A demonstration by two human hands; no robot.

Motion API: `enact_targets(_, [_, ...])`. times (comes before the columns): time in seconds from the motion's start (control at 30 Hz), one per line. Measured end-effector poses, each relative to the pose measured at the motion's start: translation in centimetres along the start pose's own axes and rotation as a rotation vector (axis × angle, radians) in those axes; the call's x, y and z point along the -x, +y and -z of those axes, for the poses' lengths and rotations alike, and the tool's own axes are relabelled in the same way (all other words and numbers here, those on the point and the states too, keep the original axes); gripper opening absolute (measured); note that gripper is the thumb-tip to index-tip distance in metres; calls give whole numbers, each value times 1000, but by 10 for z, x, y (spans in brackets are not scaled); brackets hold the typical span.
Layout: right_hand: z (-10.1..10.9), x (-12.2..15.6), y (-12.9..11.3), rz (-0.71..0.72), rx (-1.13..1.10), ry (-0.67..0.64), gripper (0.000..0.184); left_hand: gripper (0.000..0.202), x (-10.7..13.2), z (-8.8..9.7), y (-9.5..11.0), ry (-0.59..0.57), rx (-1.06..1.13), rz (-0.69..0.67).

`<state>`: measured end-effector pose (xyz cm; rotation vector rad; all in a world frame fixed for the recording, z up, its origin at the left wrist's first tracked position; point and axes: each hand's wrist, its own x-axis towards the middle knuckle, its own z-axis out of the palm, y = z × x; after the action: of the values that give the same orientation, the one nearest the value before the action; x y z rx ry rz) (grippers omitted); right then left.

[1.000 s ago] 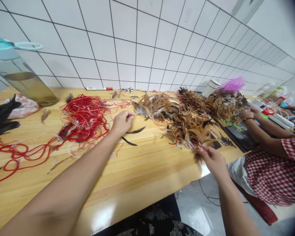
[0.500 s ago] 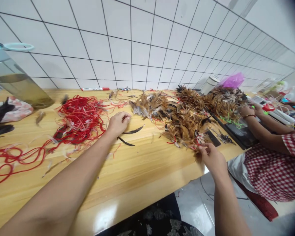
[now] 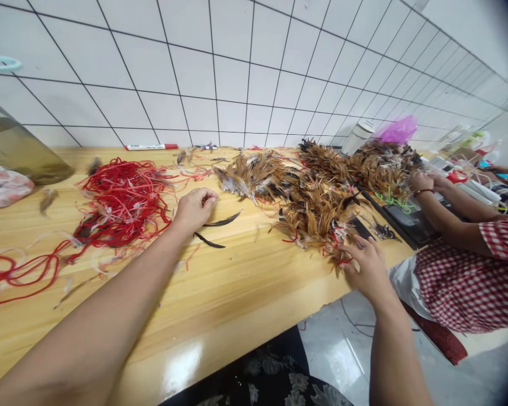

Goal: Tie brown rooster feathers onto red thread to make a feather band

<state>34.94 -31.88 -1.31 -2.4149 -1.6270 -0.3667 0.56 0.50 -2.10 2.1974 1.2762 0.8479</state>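
My left hand (image 3: 195, 208) rests over the table with its fingers curled and closed; whatever they hold, if anything, is hidden. Two thin black feathers (image 3: 222, 221) lie on the wood just right of its wrist. My right hand (image 3: 369, 273) is at the near edge of a heap of brown feathers (image 3: 315, 211), where small bundles are tied with red string (image 3: 335, 235). Its fingers are apart, thumb and fingertips touching or very close to a tied bundle. Another spread of brown feathers (image 3: 258, 173) lies between the hands, farther back.
A tangle of red cord (image 3: 125, 197) lies at left, beside a bottle of yellowish liquid (image 3: 23, 146). A red-and-white marker (image 3: 151, 147) lies along the tiled wall. Scissors (image 3: 383, 228) and a black tray (image 3: 395, 223) are at right, near a co-worker's hands (image 3: 423, 183).
The fingers of my right hand have spread from a pinch at the feather bundle. My left hand stays closed in the same spot. The view has shifted slightly to the right.
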Motion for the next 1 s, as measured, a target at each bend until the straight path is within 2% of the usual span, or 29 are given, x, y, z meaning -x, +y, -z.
enact_targets(0.1, [-6,0,-5,-35,21,53,16,27,0,1,1,0,-6,10])
enact_targets(0.2, [-6,-3,-10,-27,-74,108,20,26,0,1,0,8,-16,14])
enact_targets(0.27, [0,-5,-14,-76,-178,120,24,26,-1,0,-1,11,-15,5])
enact_targets(0.43, [24,-11,-25,-516,-369,181,32,25,-2,-1,-3,-2,-13,-5])
enact_targets(0.53, [25,-17,-31,-632,-537,209,37,24,-2,-1,-2,-14,-23,3])
enact_targets(0.63, [13,-29,-37,-616,-733,244,38,24,-2,0,0,-28,-41,-6])
enact_targets(0.77, [-7,-45,-47,-564,-782,221,38,23,-1,1,0,-34,-47,-22])
enact_targets(0.87, [-10,-49,-54,-471,-598,261,38,21,-1,1,0,-30,-41,-25])
enact_targets(1.0, [3,-45,-69,-363,-269,415,38,19,-2,-1,0,-1,-12,-37])
